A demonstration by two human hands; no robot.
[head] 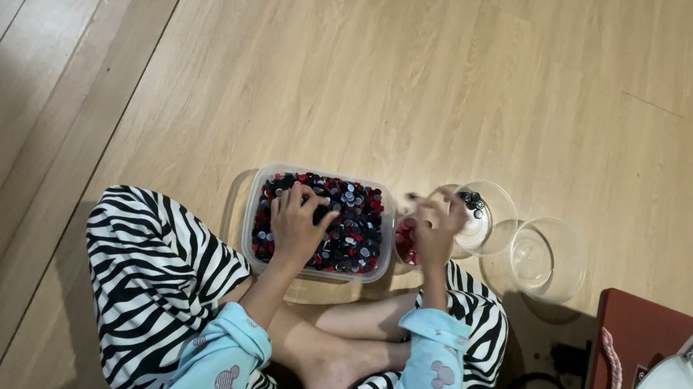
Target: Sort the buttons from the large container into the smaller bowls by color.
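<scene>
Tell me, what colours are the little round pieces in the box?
The little round pieces are mostly black, with red and a few grey-blue ones. The head view shows them, the left hand resting on top.

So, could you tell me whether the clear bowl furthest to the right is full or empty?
Empty: the rightmost clear bowl shows only bare glass and floor through it.

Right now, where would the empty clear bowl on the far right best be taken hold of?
Probably at the rim of the empty clear bowl, on its right or far side, coming from above. It stands upright with its mouth open, and that side is free, while the clear bowl with dark pieces crowds its left edge.
</scene>
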